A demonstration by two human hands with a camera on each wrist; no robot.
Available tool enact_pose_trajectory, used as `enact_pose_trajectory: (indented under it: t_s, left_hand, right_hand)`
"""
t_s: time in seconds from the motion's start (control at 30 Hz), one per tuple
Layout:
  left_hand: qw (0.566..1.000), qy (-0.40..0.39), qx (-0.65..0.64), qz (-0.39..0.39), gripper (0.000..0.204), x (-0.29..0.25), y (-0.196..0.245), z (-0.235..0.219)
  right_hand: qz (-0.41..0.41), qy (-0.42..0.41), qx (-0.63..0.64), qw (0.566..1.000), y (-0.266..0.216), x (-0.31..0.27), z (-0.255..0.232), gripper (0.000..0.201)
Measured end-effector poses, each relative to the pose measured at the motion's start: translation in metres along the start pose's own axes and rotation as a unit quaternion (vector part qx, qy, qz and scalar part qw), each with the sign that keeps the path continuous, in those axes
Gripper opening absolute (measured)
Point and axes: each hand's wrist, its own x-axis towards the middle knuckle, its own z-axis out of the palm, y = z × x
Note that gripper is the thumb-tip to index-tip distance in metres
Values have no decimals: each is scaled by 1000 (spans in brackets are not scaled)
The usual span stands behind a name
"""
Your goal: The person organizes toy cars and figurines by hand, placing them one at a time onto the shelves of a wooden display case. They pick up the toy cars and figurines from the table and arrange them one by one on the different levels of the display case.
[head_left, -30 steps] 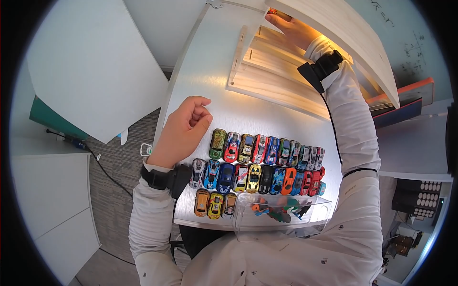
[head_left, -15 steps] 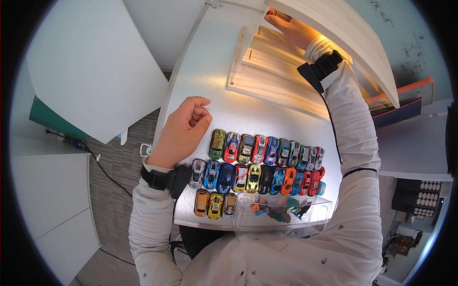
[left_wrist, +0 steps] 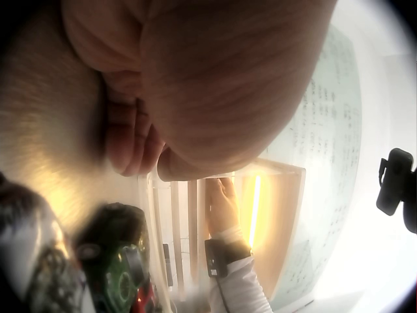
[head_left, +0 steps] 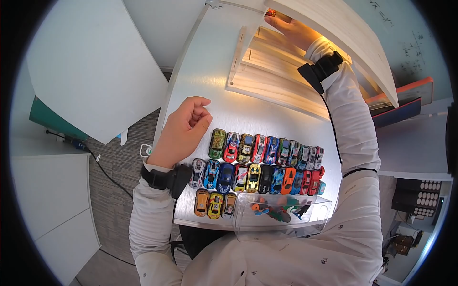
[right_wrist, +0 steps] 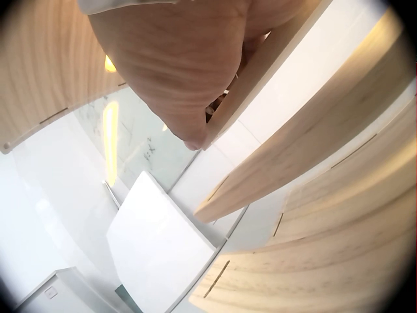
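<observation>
My right hand [head_left: 298, 33] reaches under the roof board of a tiered wooden display stand [head_left: 276, 86], onto its upper tier. Just beyond its thumb tip is a small red-orange toy car [head_left: 271, 13]. The roof hides most of the fingers, and I cannot tell whether they grip the car. From the right wrist, a small dark, shiny thing [right_wrist: 215, 107] shows between the thumb and a shelf board [right_wrist: 260, 72]. My left hand [head_left: 186, 128] is held at the left of the table, fingers loosely curled, holding nothing. Nearest it is a green toy car [head_left: 218, 144].
Toy cars [head_left: 254, 178] stand in rows on the metallic tabletop [head_left: 200, 81]. A transparent box [head_left: 324, 209] with colourful figures is at the front edge. A glowing light strip [left_wrist: 255, 208] runs inside the stand. Behind it stands a whiteboard [head_left: 410, 28].
Little differs. My right hand stays at the upper tier with only a tiny shift, and slightly more of the red-orange car shows by the thumb. My left hand has not moved.
</observation>
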Motion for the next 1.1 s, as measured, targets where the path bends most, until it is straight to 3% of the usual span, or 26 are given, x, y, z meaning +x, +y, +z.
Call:
enact_pose_trajectory:
  t_s: [0.2, 0.27, 0.33, 0.4, 0.53, 0.57, 0.7, 0.8, 1.1]
  left_hand:
    - [1000, -16, 7, 0, 35, -1, 4, -1]
    - [1000, -17, 15, 6, 34, -1, 6, -1]
    - [999, -16, 23, 16, 34, -1, 6, -1]
    - [999, -27, 17, 19, 34, 0, 5, -2]
    - [997, -61, 45, 32, 34, -5, 11, -4]
    - [995, -87, 48, 16, 42, -5, 13, -7]
    - [973, -146, 168, 67, 57, -12, 21, -11]
    - [940, -149, 250, 177, 55, -13, 14, -8]
    - [953, -147, 236, 118, 51, -16, 23, -4]
  right_hand:
    - [12, -6, -62, 998, -2, -14, -13, 63]
    - [-140, 96, -125, 978, 3, -30, -9, 60]
    - [-169, 155, -128, 965, 3, -53, -10, 58]
    - [-82, 165, -66, 981, -7, -80, -12, 58]
    - [-197, 130, 14, 972, -35, -138, -27, 54]
    - [-191, 99, 17, 976, -42, -154, -30, 54]
    - [-195, 17, 44, 980, -68, -202, -36, 50]
    - [-210, -31, 80, 974, -84, -221, -36, 48]
    - [-243, -116, 102, 958, -114, -221, 2, 50]
